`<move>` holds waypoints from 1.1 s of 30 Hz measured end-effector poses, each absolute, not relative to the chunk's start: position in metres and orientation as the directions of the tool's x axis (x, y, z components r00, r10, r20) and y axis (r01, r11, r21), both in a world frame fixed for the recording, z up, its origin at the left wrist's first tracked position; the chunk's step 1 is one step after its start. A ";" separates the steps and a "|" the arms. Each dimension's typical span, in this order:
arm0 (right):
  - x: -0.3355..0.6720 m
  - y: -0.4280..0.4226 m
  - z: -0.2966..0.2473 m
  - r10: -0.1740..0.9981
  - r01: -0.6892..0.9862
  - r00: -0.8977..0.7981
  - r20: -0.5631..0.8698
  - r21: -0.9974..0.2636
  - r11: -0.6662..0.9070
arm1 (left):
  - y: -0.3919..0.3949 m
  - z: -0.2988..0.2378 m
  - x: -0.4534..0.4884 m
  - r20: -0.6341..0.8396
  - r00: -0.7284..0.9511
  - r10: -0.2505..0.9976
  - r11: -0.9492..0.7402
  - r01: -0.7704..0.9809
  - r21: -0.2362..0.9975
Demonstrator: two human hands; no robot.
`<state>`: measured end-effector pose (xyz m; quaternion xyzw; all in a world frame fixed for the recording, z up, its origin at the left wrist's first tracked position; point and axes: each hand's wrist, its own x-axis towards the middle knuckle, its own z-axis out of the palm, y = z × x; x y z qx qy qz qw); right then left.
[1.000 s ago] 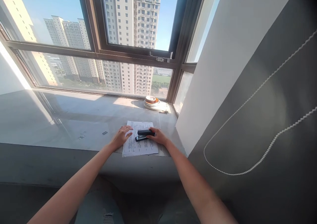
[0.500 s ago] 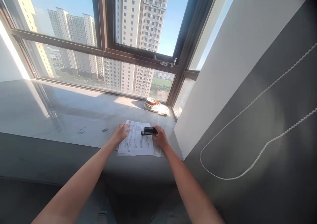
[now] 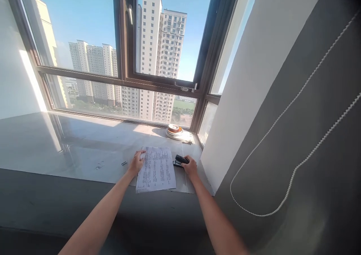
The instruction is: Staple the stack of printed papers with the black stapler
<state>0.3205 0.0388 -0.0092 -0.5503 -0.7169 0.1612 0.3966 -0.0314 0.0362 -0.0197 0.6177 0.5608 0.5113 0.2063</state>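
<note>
A stack of printed papers (image 3: 156,169) lies on the grey window ledge (image 3: 70,153) near its front edge. My left hand (image 3: 137,162) rests on the papers' left edge, fingers curled over the top left corner. My right hand (image 3: 190,167) grips a black stapler (image 3: 181,160), which sits on the ledge just off the papers' right edge, beside the upper right corner.
A round stack of plates or lids (image 3: 174,131) with an orange top stands at the back right by the window frame. Small loose staples (image 3: 124,163) lie left of the papers. A white wall panel (image 3: 245,97) and bead cord (image 3: 282,142) are at the right.
My right hand has slid the stapler to the right, off the printed papers and onto the ledge beside them. My left hand stayed on the papers' left edge. The view tilted upward.
</note>
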 end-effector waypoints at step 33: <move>0.210 -0.013 0.028 0.879 0.887 -0.436 0.195 -0.071 0.456 | 0.043 -0.034 -0.022 0.445 -0.075 0.892 -0.294 0.652 0.699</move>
